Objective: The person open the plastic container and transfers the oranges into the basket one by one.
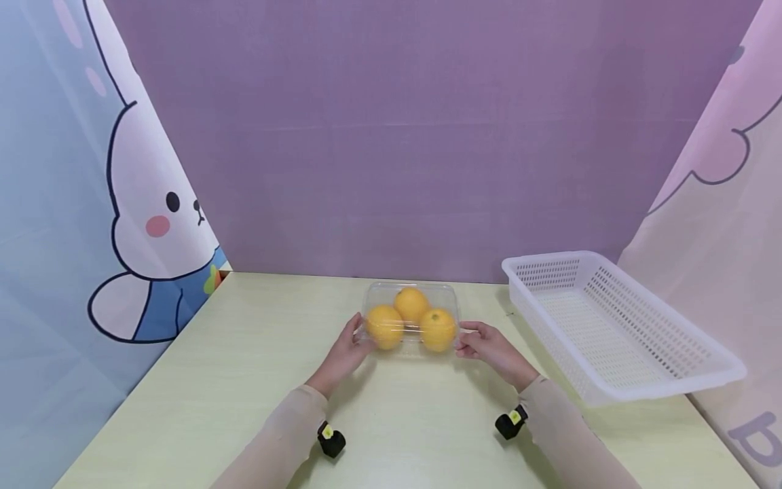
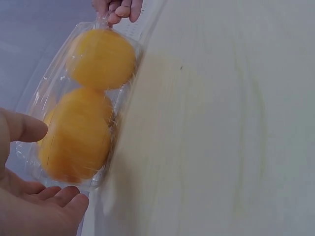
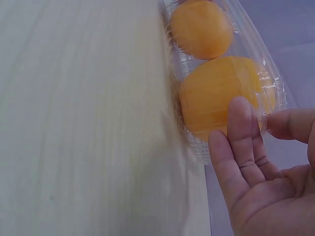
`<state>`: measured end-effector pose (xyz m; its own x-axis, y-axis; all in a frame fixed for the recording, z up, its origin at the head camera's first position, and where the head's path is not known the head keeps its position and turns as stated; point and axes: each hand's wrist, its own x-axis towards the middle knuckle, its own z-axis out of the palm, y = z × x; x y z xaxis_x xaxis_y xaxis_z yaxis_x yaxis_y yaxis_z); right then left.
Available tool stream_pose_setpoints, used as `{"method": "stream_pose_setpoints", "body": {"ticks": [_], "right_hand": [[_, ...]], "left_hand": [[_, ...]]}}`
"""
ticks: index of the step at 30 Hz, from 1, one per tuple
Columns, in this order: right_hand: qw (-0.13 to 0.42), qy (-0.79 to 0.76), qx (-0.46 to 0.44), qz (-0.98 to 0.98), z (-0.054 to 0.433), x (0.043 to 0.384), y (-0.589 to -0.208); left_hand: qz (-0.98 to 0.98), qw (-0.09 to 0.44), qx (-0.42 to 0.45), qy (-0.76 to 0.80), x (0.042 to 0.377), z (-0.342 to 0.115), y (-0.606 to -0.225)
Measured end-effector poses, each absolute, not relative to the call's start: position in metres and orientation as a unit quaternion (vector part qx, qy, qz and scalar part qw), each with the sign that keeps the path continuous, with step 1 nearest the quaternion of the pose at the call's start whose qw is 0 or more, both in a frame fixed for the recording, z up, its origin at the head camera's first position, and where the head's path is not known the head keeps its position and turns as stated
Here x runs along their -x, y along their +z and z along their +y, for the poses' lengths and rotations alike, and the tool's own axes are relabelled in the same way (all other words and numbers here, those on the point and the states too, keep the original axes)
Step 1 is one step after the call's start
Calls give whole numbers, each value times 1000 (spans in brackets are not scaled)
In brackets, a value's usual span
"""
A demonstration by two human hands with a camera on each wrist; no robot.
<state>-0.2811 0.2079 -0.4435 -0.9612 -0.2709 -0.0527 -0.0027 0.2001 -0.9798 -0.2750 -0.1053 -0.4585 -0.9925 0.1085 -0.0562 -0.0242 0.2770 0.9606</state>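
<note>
A clear plastic clamshell box [image 1: 379,293] with three oranges [image 1: 411,303] inside is at the far middle of the table, held at both ends. My left hand [image 1: 347,352] grips its left end; in the left wrist view the thumb [image 2: 29,129] lies along the upper side and the fingers curl at the lower edge. At the right end my right hand [image 1: 491,350] pinches the box's edge. The right wrist view shows that thumb and the fingers [image 3: 240,132] meeting at the plastic rim, with an orange [image 3: 216,93] just behind it.
A white perforated plastic basket [image 1: 586,377] stands on the right of the pale wooden table [image 1: 256,353], with nothing in it. A purple cloth wall [image 1: 391,136] rises behind the table, and printed curtains [image 1: 61,204] hang at both sides.
</note>
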Motion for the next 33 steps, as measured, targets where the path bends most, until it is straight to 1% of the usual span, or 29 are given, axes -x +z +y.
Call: {"method": "stream_pose_setpoints", "body": {"ticks": [12, 20, 33], "right_hand": [[104, -622, 101, 770, 209, 283, -445], [105, -630, 104, 763, 209, 283, -446], [107, -634, 117, 757, 209, 280, -443]], "left_hand": [[803, 59, -22, 592, 273, -102, -457], [812, 56, -42, 579, 274, -103, -459], [801, 71, -31, 593, 276, -107, -461]]}}
